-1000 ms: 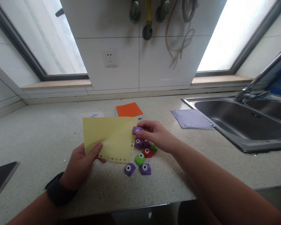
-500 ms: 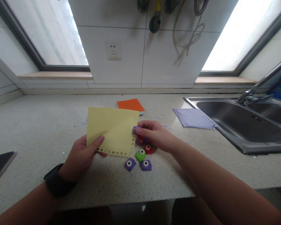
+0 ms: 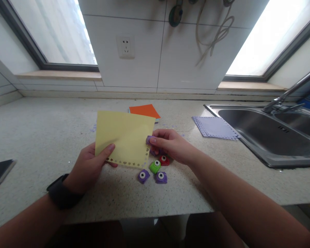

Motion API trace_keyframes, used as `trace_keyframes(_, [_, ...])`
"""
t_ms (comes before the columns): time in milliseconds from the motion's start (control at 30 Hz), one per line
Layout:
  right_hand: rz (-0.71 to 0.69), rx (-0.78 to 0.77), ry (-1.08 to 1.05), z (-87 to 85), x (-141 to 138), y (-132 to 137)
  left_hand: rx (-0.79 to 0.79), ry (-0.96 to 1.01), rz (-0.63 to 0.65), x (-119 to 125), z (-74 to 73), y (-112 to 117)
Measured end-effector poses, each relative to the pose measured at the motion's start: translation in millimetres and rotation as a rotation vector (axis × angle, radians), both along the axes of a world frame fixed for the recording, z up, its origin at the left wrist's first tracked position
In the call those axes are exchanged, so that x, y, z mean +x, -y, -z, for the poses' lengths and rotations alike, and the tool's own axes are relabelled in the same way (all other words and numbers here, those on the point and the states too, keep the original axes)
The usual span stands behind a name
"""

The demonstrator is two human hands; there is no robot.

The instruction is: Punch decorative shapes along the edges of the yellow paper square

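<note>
My left hand (image 3: pixel 94 163) grips a sheet of yellow paper (image 3: pixel 124 134) by its lower left corner, thumb on top. Small shaped holes run along the sheet's bottom edge and up the lower part of its right edge. At that right edge, my right hand (image 3: pixel 172 144) pinches a purple craft punch (image 3: pixel 149 140) between thumb and fingers. Below it on the counter lie a red punch (image 3: pixel 164 160), a green punch (image 3: pixel 155 166) and two purple punches, one on the left (image 3: pixel 143 176) and one on the right (image 3: pixel 161 177). Another purple piece under my right hand is partly hidden.
Behind the yellow sheet lies a stack of coloured paper topped with orange (image 3: pixel 144 111). Pale purple sheets with punched edges (image 3: pixel 215 126) rest beside the steel sink (image 3: pixel 248 137). A dark flat object (image 3: pixel 0 174) sits at the counter's left edge.
The camera view has tilted slightly downward, so everything appears a little higher. Both hands keep their holds, and the punch stays at the sheet's right edge.
</note>
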State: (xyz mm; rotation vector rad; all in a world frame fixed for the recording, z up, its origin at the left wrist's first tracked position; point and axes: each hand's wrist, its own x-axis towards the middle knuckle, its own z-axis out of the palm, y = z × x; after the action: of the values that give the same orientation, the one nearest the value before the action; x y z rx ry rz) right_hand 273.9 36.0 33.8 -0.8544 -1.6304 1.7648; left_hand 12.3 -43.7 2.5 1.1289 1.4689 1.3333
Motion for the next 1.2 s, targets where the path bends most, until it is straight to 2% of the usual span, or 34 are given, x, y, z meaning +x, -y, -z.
trace_keyframes(667, [-0.003, 0.023, -0.022, -0.8, -1.8, 1.4, 0.011, -0.006, 0.008, -4.1, 5.7, -0.2])
trace_keyframes(1200, [-0.009, 0.044, 0.02, -1.8, -1.8, 2.9, 0.01, -0.027, 0.007, -3.3, 3.5, 0.3])
